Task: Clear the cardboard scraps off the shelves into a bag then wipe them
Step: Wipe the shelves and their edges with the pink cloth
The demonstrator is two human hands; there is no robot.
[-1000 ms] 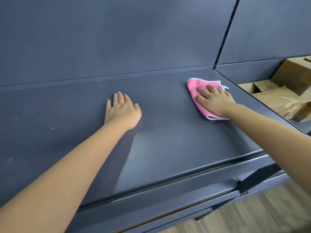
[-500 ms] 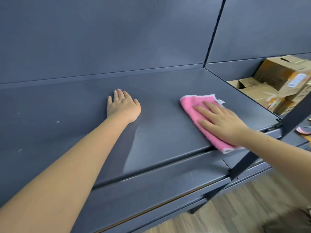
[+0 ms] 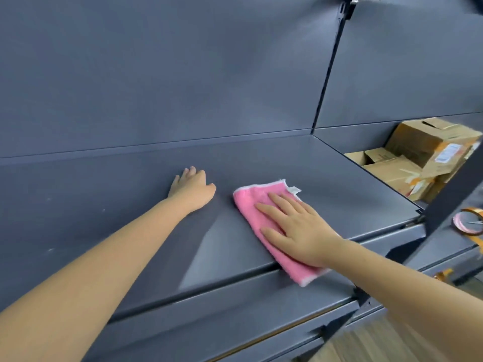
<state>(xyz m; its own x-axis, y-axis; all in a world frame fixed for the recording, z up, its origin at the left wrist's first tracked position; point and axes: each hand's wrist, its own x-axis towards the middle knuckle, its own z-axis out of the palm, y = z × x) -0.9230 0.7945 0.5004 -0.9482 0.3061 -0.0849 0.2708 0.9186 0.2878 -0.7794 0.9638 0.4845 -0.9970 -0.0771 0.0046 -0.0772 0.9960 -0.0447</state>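
Observation:
A dark grey metal shelf [image 3: 339, 184] fills the middle of the view. On it lies a folded pink cloth [image 3: 257, 202] with a white hem, its near end hanging over the shelf's front edge. My right hand [image 3: 298, 226] presses flat on the cloth with straight fingers. My left hand [image 3: 192, 189] rests palm down on the bare shelf, a short way left of the cloth. No cardboard scraps show on this shelf.
Several cardboard boxes [image 3: 423, 158] are stacked on the neighbouring shelf at the right. A roll of tape [image 3: 469, 224] lies on the lower right shelf. A dark upright post [image 3: 326, 74] divides the back panels. Wooden floor [image 3: 379, 343] shows at the bottom right.
My right hand has drawn the pink cloth from the back right corner toward the front edge and leftward, nearer my left hand. The left hand has stayed in place.

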